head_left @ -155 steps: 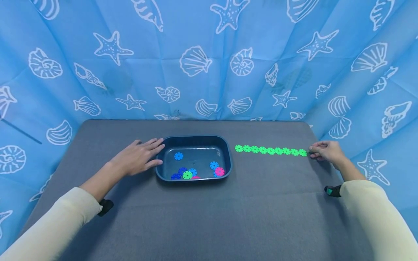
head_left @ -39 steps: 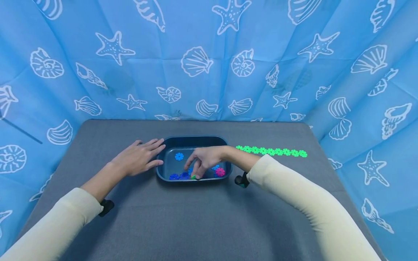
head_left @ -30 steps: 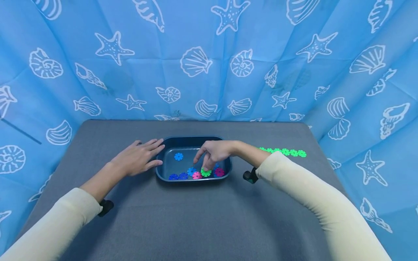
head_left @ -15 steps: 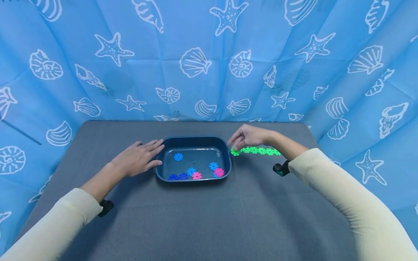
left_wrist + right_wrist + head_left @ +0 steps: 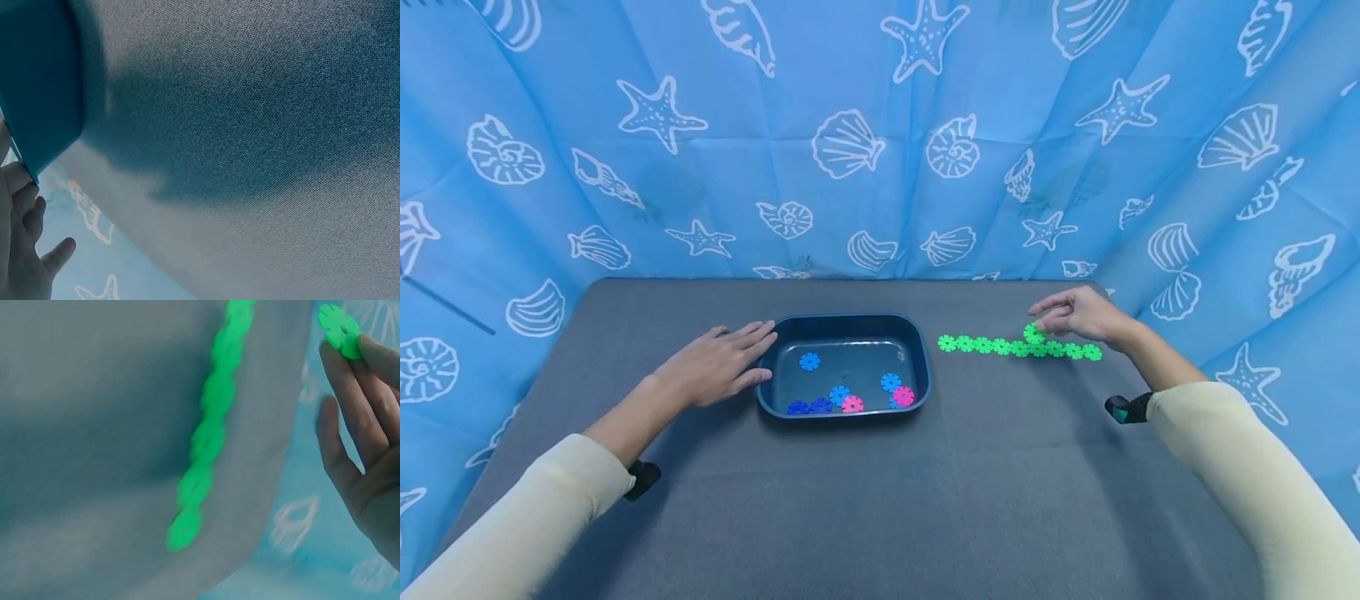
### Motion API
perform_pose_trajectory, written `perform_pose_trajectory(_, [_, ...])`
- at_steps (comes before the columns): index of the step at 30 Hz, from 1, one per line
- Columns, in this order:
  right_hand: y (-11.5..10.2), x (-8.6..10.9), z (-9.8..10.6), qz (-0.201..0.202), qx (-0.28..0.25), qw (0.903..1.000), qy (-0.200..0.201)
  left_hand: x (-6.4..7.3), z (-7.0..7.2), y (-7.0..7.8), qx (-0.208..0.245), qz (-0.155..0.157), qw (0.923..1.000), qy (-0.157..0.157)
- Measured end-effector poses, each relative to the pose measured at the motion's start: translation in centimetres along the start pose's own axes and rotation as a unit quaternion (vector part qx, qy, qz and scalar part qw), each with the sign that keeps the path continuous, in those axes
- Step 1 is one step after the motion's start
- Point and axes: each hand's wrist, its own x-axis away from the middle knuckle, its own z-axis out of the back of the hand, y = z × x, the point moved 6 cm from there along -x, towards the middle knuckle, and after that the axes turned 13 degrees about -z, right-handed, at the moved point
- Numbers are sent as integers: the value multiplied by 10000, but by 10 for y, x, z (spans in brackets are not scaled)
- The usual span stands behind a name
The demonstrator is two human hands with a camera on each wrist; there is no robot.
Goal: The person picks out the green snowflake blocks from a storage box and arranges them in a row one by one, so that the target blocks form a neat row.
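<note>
My right hand pinches a green notched plastic disc between thumb and fingers. In the head view that disc overlaps the row of green discs lying on the grey table, and in the right wrist view it is held up apart from the row. My left hand lies with its fingers stretched out at the left rim of the dark blue tray. Inside the tray are several blue discs and two pink discs.
The grey cloth-covered table reaches back to a blue curtain printed with shells and starfish. A black wrist band shows below the right wrist, another band below the left.
My right hand took the green disc out of the tray and carried it right, over the row of green discs. The left hand has stayed at the tray's rim.
</note>
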Motion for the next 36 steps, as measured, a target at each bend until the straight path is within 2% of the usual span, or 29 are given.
perform_pose_trajectory(4, [38,4,21,-319,-98,9959,835,0,-1,-1,-40,39,10000,-26])
perform_pose_trajectory(8, [72,10,35,-597,-692,9850,1464,-1,-2,-2,20,50,10000,-52])
perform_pose_trajectory(13, [108,16,40,-746,-1466,9706,1756,0,-3,-2,34,28,10000,-45])
perform_pose_trajectory(18, [137,16,40,-958,-1524,9640,1959,0,-3,-2,-9,22,10000,-28])
perform_pose_trajectory(22, [149,17,40,-1099,-1537,9603,2051,0,-3,-3,-4,35,10000,-35])
perform_pose_trajectory(29, [159,20,38,-1041,-1576,9628,1930,0,-1,-1,-27,36,10000,-47])
perform_pose_trajectory(36, [164,19,41,-1008,-918,9627,2337,0,1,1,-31,48,9999,-83])
